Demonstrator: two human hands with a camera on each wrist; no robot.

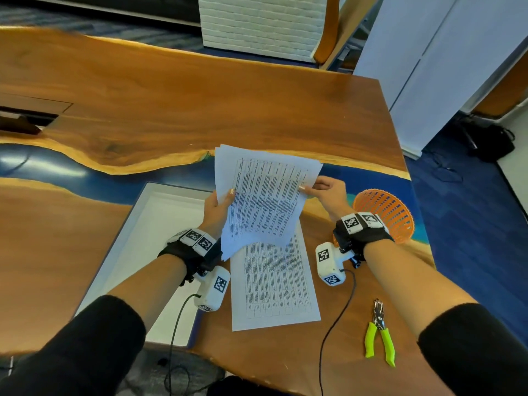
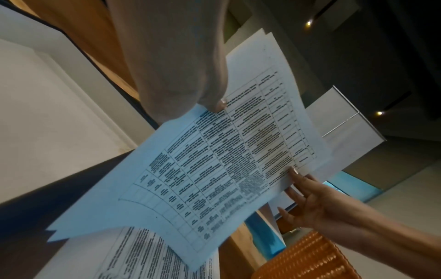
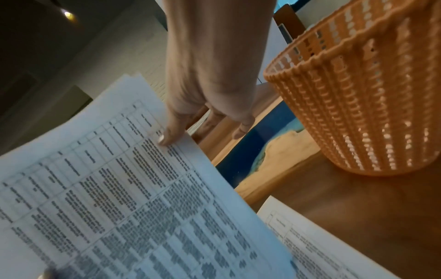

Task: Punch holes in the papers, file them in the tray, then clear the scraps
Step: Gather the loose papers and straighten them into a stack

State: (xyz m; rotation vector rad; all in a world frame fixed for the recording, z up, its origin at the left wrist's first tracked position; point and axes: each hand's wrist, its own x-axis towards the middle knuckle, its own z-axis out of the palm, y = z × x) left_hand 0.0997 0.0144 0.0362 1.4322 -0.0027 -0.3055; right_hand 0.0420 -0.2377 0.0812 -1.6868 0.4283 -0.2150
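Observation:
Both hands hold a small stack of printed papers [image 1: 265, 195] up above the table. My left hand [image 1: 218, 207] pinches its left edge, thumb on top; the same hand [image 2: 210, 94] shows in the left wrist view. My right hand [image 1: 323, 190] pinches the right edge, thumb [image 3: 171, 132] on the printed side. One more printed sheet [image 1: 274, 284] lies flat on the table below the stack. The white tray [image 1: 137, 232] sits to the left, nothing visible in it. A green-handled hole punch [image 1: 380, 335] lies at the right near the table's front edge.
An orange mesh basket [image 1: 391, 212] stands on the table just right of my right wrist; the right wrist view shows this basket [image 3: 358, 105] close by. Cables trail from both wrist cameras over the near table edge. The wooden table [image 1: 171, 110] stretches far beyond the papers.

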